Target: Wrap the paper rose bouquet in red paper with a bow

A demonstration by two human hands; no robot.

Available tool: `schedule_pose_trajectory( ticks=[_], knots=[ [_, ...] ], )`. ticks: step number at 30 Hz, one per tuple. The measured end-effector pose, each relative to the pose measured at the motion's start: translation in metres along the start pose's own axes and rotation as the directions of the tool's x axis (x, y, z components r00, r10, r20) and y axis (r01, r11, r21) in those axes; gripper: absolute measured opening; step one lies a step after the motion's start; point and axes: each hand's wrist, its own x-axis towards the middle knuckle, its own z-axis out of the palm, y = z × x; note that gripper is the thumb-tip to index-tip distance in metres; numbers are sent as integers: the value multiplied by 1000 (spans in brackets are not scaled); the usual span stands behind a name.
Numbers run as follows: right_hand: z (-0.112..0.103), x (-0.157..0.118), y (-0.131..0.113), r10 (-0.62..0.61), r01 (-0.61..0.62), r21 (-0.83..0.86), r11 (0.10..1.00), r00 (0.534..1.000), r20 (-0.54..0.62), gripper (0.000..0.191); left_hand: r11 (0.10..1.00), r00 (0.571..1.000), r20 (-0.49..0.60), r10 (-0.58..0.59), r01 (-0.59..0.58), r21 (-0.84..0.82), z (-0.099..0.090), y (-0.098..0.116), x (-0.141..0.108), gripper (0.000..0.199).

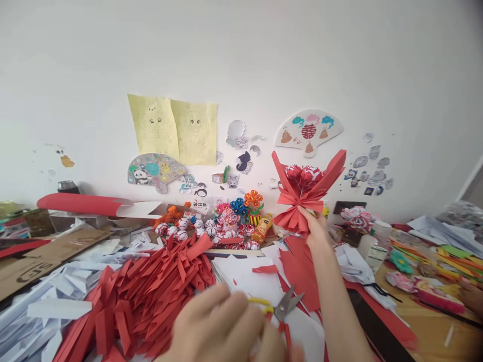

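Note:
My right hand [316, 226] is stretched forward and holds a red paper bouquet [306, 188] upright by its pleated base; red and white paper balls show inside the wrap. My left hand [222, 329] is close to the camera and blurred, its fingers curled over the yellow handle of a pair of scissors [281, 305] that lies on white paper; the blades point up and right. A heap of folded red paper strips [143, 296] lies just left of my left hand.
White paper pieces [56, 306] and cardboard [45, 256] cover the left side. Small paper balls and paper flowers [226, 221] stand against the wall. Coloured paper and craft bits [426, 261] crowd the right. Drawings and paper fans hang on the wall [177, 130].

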Motion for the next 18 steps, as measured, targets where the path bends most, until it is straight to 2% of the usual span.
schedule_pose_trajectory(
  ticks=[2, 3, 4, 5, 7, 8, 10, 12, 15, 18],
  knots=[
    [-2, 2, -6, -16, 17, 33, 999, 999, -31, 37, 999, 975, 222, 24, -31, 31, 28, 5, 56, 25],
    [-3, 3, -8, -22, 24, 49, 998, 999, -41, 36, 998, 938, 345, 5, -27, 58, 46, 7, 84, 27],
    [-4, 4, -9, -27, 30, 64, 997, 999, -47, 36, 994, 876, 479, -53, 2, 105, 66, 6, 109, 28],
    [-5, 6, -10, -31, 35, 78, 996, 998, -50, 36, 990, 854, 511, -96, 28, 138, 88, 4, 132, 25],
    [-9, 10, -11, -36, 42, 100, 994, 998, -54, 40, 978, 821, 543, -176, 81, 194, 133, -6, 167, 13],
    [-12, 12, -12, -41, 48, 107, 993, 997, -61, 42, 967, 802, 552, -228, 121, 224, 155, -13, 179, 14],
    [-19, 16, -14, -59, 68, 113, 991, 995, -83, 49, 943, 765, 561, -316, 191, 271, 196, -26, 195, 31],
    [-27, 20, -17, -82, 93, 108, 990, 991, -106, 55, 919, 741, 551, -384, 249, 305, 232, -37, 203, 30],
    [-35, 24, -23, -99, 112, 99, 989, 988, -122, 60, 884, 726, 512, -459, 320, 339, 273, -47, 209, 31],
    [-40, 26, -27, -96, 108, 100, 989, 988, -120, 55, 859, 730, 461, -505, 372, 352, 303, -53, 213, 33]
  ],
)
